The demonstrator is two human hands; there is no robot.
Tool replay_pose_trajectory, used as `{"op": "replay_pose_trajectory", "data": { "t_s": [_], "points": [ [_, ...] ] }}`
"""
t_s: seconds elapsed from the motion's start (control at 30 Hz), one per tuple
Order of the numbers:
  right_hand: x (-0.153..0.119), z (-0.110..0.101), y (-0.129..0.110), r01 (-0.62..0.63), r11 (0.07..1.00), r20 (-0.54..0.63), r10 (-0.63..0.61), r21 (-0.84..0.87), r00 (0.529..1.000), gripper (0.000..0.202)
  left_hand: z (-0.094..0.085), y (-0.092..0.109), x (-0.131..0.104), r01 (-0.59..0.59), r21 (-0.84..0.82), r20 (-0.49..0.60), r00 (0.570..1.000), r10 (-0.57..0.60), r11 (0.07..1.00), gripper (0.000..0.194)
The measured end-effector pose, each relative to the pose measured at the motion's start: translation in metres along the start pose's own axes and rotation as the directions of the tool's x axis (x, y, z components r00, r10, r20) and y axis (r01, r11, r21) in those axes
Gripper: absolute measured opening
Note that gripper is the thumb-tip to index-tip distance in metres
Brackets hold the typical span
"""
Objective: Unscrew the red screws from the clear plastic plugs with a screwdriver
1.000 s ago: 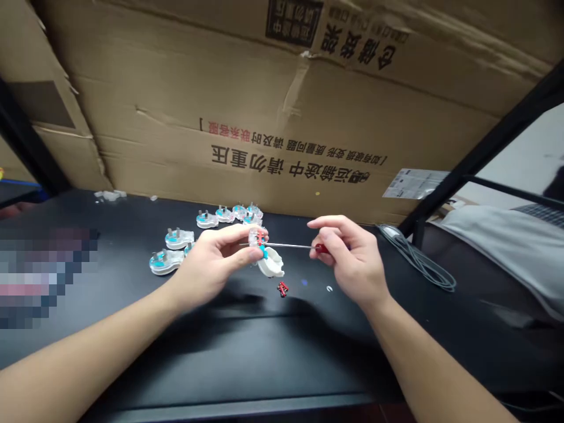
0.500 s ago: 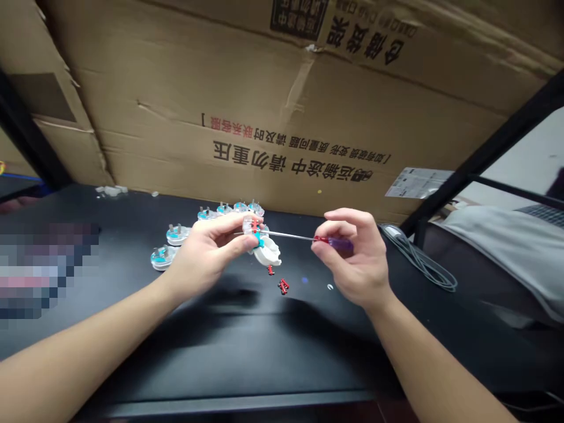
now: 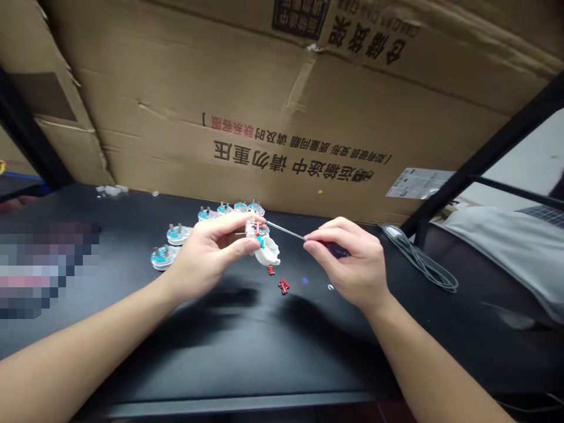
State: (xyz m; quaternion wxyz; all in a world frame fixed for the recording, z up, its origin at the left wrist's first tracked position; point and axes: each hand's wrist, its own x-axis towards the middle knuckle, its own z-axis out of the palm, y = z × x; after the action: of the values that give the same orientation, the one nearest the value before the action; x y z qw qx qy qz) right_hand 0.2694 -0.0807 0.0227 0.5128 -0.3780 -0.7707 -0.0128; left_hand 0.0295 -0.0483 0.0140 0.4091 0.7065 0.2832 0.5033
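Observation:
My left hand (image 3: 207,249) is closed around an opened plug (image 3: 267,252) with a white rounded shell, a clear part and a blue piece. A red part (image 3: 258,228) shows in it beside my fingertips. In a pinch grip, my right hand (image 3: 352,255) holds a screwdriver (image 3: 286,230) by its metal shaft. The shaft slants up to the left, with its tip by the clear part of the plug; whether they touch I cannot tell. Most of the handle is hidden by my fingers. Below the plug, small red parts (image 3: 284,286) lie on the black table.
Several clear-and-blue plugs (image 3: 164,257) stand behind and left of my left hand. At the right lies a coiled grey cable (image 3: 420,261). A large cardboard panel (image 3: 176,76) rises at the back. White bits (image 3: 111,191) sit along its foot, on the black tabletop (image 3: 247,364).
My right hand has shifted its grip from the screwdriver's handle to its shaft. The shaft, nearly level before, now slopes more steeply. The left hand has barely moved.

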Motion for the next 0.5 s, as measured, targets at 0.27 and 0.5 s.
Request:
{"op": "replay_pose_trajectory", "data": {
  "t_s": [0.27,0.5],
  "points": [
    [-0.0014,0.0010,-0.0026,0.000,1.000,-0.048,0.001,0.012,0.999,0.007,0.0010,-0.0006,-0.0010,-0.016,-0.012,0.033,0.999,0.016,1.000,0.029],
    [-0.0001,0.0005,-0.0037,-0.025,0.999,-0.029,0.025,0.024,0.999,0.008,0.0008,0.0046,-0.0011,-0.073,0.137,0.048,0.997,0.067,0.988,0.028]
  ]
}}
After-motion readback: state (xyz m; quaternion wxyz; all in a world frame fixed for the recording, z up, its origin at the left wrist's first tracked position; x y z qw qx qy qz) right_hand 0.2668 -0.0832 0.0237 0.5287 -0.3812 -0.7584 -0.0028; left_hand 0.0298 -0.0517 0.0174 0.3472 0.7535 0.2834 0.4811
